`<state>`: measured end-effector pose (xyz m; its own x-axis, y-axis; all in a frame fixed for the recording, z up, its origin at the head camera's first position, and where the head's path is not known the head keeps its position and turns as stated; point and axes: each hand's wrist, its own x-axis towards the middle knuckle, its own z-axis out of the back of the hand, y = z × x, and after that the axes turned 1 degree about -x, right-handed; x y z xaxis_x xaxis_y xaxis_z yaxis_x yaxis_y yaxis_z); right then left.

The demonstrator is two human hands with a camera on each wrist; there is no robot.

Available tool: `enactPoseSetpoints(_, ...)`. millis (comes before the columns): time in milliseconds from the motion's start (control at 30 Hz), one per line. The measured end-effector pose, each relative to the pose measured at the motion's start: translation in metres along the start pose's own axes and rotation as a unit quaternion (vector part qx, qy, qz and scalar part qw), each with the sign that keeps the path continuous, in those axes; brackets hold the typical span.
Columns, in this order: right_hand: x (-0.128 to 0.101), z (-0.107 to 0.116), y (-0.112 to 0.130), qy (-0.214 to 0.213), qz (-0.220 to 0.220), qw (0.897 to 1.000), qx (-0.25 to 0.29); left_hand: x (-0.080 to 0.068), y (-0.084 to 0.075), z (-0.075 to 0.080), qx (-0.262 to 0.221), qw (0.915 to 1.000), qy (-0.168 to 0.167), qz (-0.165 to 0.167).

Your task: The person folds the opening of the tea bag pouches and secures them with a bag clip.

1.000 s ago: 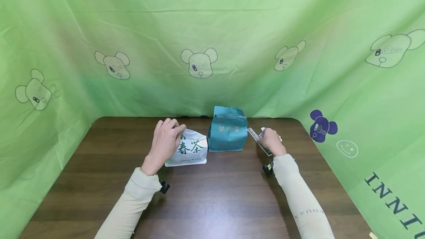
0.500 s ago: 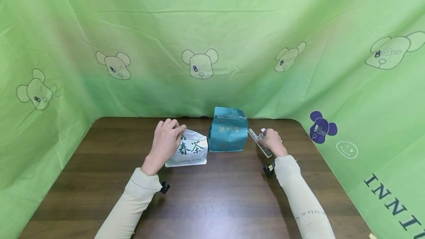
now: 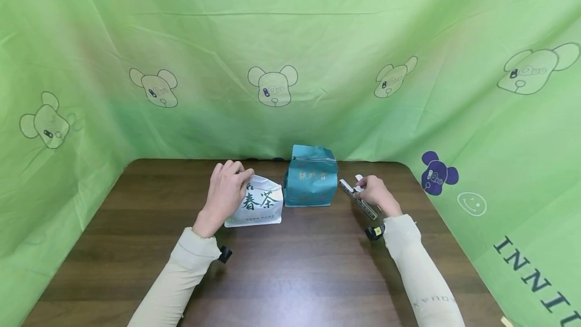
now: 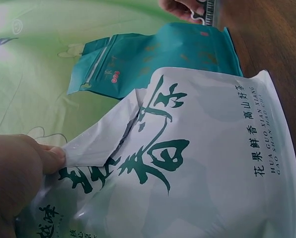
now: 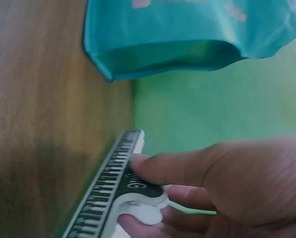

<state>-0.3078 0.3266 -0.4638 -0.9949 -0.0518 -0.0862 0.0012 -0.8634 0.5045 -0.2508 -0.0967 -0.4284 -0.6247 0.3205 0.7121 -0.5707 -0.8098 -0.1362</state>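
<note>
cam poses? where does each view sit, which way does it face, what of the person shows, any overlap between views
Head: above the table, looking forward and down; both sleeved forearms, left hand and right hand show.
Left wrist: low beside the left hand, facing the white tea bag it pinches.
Right wrist: low behind the right hand, facing the piano-key clip it holds.
Shared: the teal bag appears in all three views.

- Two bare hands, the left hand [image 3: 225, 192] and the right hand [image 3: 374, 193], wear no gloves or rings.
- Both arms are covered by snug, pale beige sleeves [image 3: 183, 271] reaching the wrists.
- The right sleeve [image 3: 419, 276] carries small grey printed lettering near the forearm.
- A small black device [image 3: 224, 254] sits strapped under each wrist.
</note>
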Motion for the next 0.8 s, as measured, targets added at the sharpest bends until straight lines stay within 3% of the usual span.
enactPoseSetpoints(467,-0.033,0.012,0.013,0.076,0.073,0.994,0.001,0.000,0.003,0.000,-0.006,0.9998,0.014,0.011)
enactPoseSetpoints(800,-0.045,0.010,0.028,0.159,0.178,0.971,0.027,0.005,0.002,0.000,-0.010,0.9998,0.012,0.010)
